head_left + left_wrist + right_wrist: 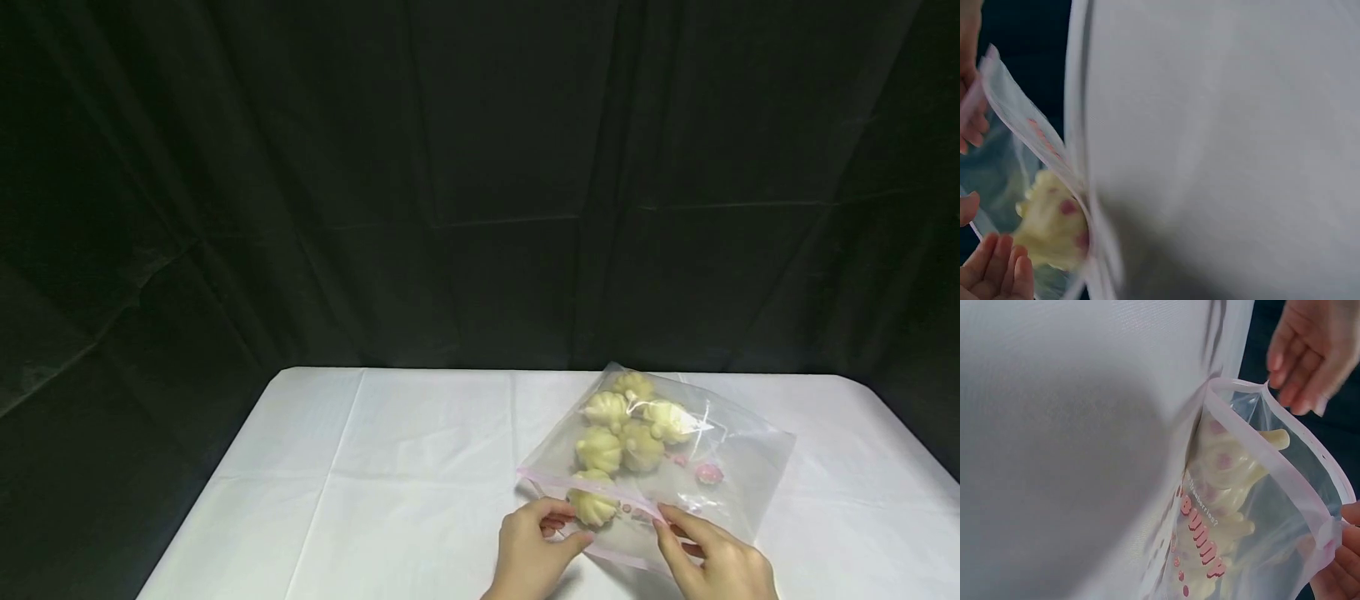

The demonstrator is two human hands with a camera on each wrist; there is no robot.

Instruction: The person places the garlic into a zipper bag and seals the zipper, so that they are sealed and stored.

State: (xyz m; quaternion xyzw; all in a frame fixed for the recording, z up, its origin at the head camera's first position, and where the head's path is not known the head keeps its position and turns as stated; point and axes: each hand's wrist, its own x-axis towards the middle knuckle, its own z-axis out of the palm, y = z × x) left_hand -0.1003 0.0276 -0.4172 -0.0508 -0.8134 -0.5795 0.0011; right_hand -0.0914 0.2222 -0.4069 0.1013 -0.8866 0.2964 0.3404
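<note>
A clear zip bag (pixel 750 467) with a pink-edged mouth lies at the right of the table, its mouth towards me. Inside are several pale yellow, ridged bulbs (pixel 599 450) with short stubby stems; one bulb (pixel 592 507) sits right at the mouth. The right hand (pixel 716 560) pinches the pink edge at the mouth's right side. My left hand (pixel 525 546) is at the left of the mouth, thumb and fingers apart beside that front bulb. In the right wrist view the bag's mouth (pixel 1272 459) gapes, and the left hand (pixel 1316 356) has loose fingers near its corner.
A white cloth covers the table (pixel 390 483). Black drapes (pixel 465 183) hang behind it and at both sides. Pink print (pixel 1200 540) runs along the bag's face. The bag's far corner comes close to the table's back edge.
</note>
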